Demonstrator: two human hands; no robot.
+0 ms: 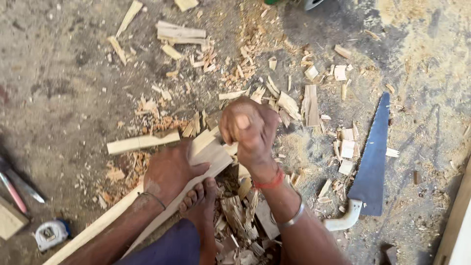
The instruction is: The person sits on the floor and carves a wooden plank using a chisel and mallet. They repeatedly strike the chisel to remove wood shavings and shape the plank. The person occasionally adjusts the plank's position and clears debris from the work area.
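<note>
The right forearm rises closest to the lens from the bottom edge, with a metal bangle and a red thread at the wrist, and its right hand (249,128) is clenched into a fist just above the far end of the plank (208,156). Whether that fist grips a tool cannot be told (the fingers hide whatever may be inside).

The plank is a long pale board running from the lower left corner up to the middle of the view, lying flat on the dirt floor (64,93). The left hand (169,172) lies palm down on the plank, fingers spread over its edge, pressing on it rather than gripping it. A bare foot (198,198) rests against the plank's near edge, just beside the left hand.

Just past the plank's far end lies a shorter wooden stick (142,143), and around that end wood chips (245,54) and shavings are scattered thickly. Well to the right of the plank a hand saw (372,162) lies flat, dark blade pointing away and its white handle toward the viewer. To the left of the plank's near end sit a tape measure (50,233) and, a little farther out, a chisel (17,189) with a reddish handle.
</note>
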